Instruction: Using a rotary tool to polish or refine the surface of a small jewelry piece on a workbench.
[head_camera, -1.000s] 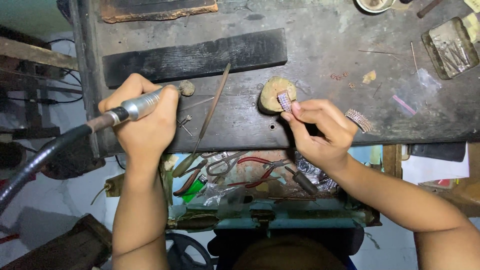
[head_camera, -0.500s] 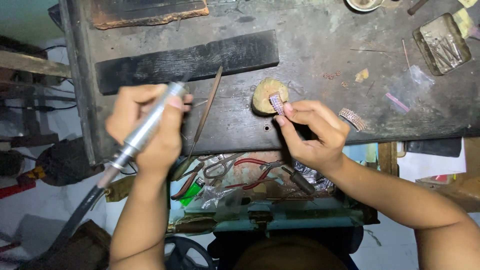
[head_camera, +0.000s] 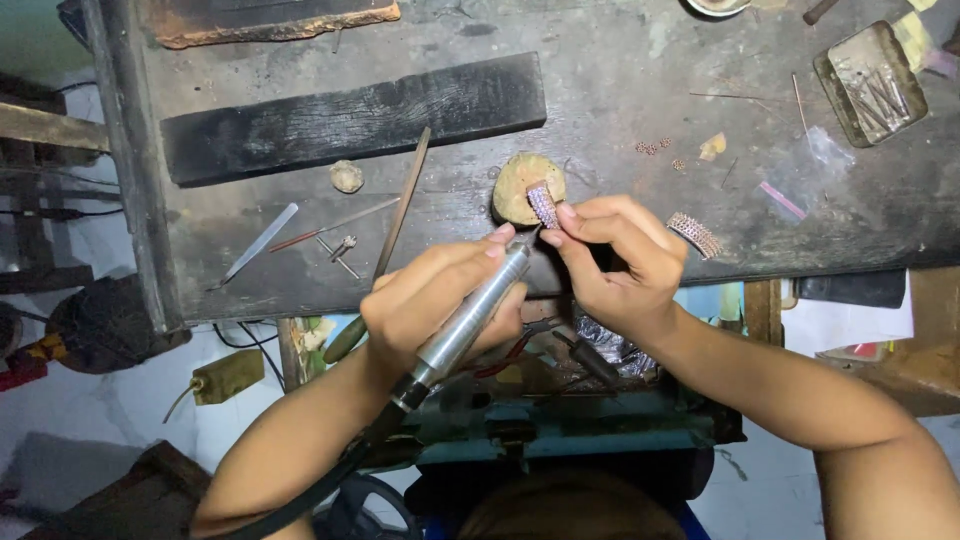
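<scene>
My left hand (head_camera: 440, 300) clamps a smooth metal handpiece (head_camera: 470, 315), fingers wrapped shut, its tip meeting the band. My right hand (head_camera: 615, 260) pinches a narrow, stone-studded band (head_camera: 543, 205) between fingertips, against the rounded wooden peg (head_camera: 520, 185). Half a second ago the handpiece stood well left of the peg, clear of the band. A second studded band (head_camera: 694, 234) lies right of the peg; a flat file (head_camera: 400, 205) and dark slab (head_camera: 350, 120) lie left, on the scarred bench (head_camera: 620, 90).
</scene>
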